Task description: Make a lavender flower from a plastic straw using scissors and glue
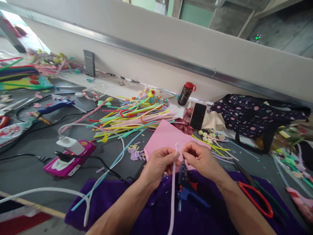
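Observation:
My left hand [161,163] pinches a long pale pink pipe cleaner [172,199] near its top, and the rest hangs down toward me. A small bent tip [177,146] sticks up above my fingers. Close on the right, my right hand [195,156] has thumb and fingers pressed together. What they hold, if anything, is too small to tell. Both hands are over a pink sheet [158,133]. Below them, a blue glue gun [189,194] lies on a purple cloth [137,202]. Red-handled scissors [256,200] rest at the right.
A pile of coloured pipe cleaners [137,117] lies beyond the hands. Cut lilac pieces [135,154] are scattered beside the sheet. A magenta power strip [70,160] with cables stands left. Behind are a bottle [186,94], a phone [198,116] and a dark patterned bag [249,114].

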The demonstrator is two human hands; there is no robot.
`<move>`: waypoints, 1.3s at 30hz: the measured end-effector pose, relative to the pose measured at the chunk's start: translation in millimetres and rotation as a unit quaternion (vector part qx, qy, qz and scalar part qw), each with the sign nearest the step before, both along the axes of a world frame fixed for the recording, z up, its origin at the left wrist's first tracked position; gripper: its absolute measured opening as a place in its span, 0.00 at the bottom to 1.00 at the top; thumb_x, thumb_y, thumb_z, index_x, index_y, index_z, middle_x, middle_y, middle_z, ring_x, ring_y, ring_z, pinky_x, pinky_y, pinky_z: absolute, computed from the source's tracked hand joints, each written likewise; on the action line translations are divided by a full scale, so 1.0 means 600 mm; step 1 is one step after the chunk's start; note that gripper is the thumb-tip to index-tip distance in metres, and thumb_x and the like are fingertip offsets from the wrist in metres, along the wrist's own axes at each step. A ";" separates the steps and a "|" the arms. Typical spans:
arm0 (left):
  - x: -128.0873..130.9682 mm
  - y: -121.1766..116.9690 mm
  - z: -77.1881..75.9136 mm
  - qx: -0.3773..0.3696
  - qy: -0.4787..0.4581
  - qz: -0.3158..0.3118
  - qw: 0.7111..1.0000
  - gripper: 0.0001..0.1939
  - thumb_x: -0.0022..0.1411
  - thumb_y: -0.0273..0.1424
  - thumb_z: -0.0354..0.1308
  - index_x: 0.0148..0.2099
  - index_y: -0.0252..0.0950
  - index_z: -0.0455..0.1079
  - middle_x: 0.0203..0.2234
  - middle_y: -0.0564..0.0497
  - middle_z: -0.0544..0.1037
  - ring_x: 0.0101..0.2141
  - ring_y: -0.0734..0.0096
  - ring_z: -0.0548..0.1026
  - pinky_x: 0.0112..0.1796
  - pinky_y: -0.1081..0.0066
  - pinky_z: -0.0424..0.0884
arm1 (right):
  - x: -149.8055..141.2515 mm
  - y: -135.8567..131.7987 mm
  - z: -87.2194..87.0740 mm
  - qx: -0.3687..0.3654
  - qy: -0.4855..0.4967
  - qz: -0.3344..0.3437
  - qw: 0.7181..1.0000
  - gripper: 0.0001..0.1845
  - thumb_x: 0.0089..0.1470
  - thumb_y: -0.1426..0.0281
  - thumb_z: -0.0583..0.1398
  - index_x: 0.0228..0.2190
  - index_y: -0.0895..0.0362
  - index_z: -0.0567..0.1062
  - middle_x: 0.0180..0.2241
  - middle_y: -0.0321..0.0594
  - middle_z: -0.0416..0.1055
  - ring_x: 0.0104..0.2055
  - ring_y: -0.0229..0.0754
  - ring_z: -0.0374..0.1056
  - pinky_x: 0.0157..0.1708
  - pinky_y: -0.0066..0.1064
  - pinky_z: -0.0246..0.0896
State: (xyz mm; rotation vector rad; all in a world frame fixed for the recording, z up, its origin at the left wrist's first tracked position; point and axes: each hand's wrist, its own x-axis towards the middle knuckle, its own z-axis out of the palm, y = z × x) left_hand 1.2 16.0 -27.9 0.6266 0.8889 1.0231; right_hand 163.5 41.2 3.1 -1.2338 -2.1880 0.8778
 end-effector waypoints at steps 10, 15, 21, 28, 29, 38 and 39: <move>0.004 0.001 -0.006 0.020 0.034 -0.018 0.999 0.12 0.49 0.35 0.64 0.26 0.32 0.66 0.17 0.52 0.75 0.13 0.83 0.64 0.14 0.82 0.58 | 0.003 -0.018 -0.009 0.184 -0.093 0.044 0.978 0.06 0.51 0.78 0.54 0.30 0.57 0.68 0.26 0.36 0.67 0.27 0.38 0.63 0.27 0.28 0.54; 0.005 -0.001 -0.001 0.017 0.036 -0.033 0.999 0.12 0.50 0.35 0.62 0.26 0.32 0.67 0.16 0.52 0.74 0.13 0.83 0.64 0.14 0.82 0.56 | 0.005 -0.018 0.000 0.156 -0.057 0.048 0.985 0.05 0.53 0.76 0.54 0.31 0.56 0.70 0.28 0.37 0.69 0.29 0.38 0.64 0.28 0.28 0.55; 0.005 -0.002 -0.002 0.000 -0.022 -0.040 0.999 0.11 0.55 0.34 0.58 0.26 0.32 0.65 0.14 0.53 0.72 0.13 0.83 0.63 0.15 0.82 0.54 | 0.014 -0.004 0.004 -0.115 0.150 -0.007 0.982 0.11 0.60 0.66 0.50 0.33 0.56 0.71 0.27 0.35 0.70 0.22 0.33 0.65 0.20 0.24 0.58; 0.006 -0.004 0.001 0.012 -0.006 -0.028 1.000 0.12 0.53 0.35 0.60 0.25 0.32 0.65 0.15 0.53 0.72 0.13 0.82 0.63 0.15 0.81 0.54 | 0.007 -0.005 0.001 -0.174 0.168 0.003 0.970 0.03 0.50 0.70 0.60 0.30 0.57 0.72 0.24 0.33 0.69 0.23 0.33 0.63 0.23 0.24 0.58; 0.006 -0.005 0.002 0.016 0.002 -0.027 1.000 0.13 0.52 0.35 0.61 0.25 0.32 0.65 0.15 0.53 0.72 0.13 0.82 0.62 0.15 0.81 0.54 | 0.005 -0.006 0.001 -0.164 0.166 0.002 0.972 0.03 0.51 0.70 0.60 0.29 0.57 0.72 0.24 0.32 0.68 0.23 0.33 0.63 0.23 0.24 0.58; -0.001 -0.005 0.008 0.057 0.049 -0.037 0.996 0.14 0.51 0.38 0.62 0.26 0.32 0.66 0.15 0.52 0.73 0.13 0.82 0.62 0.16 0.80 0.54 | 0.006 -0.002 -0.008 -0.253 0.213 0.017 0.944 0.09 0.53 0.64 0.59 0.27 0.58 0.69 0.22 0.30 0.67 0.18 0.30 0.61 0.17 0.21 0.53; -0.002 -0.005 0.008 0.061 0.049 -0.041 0.996 0.14 0.51 0.38 0.62 0.26 0.32 0.67 0.15 0.52 0.73 0.13 0.82 0.62 0.16 0.80 0.54 | 0.006 -0.002 -0.009 -0.265 0.221 0.021 0.938 0.10 0.52 0.63 0.59 0.27 0.58 0.69 0.22 0.31 0.67 0.17 0.29 0.61 0.16 0.21 0.52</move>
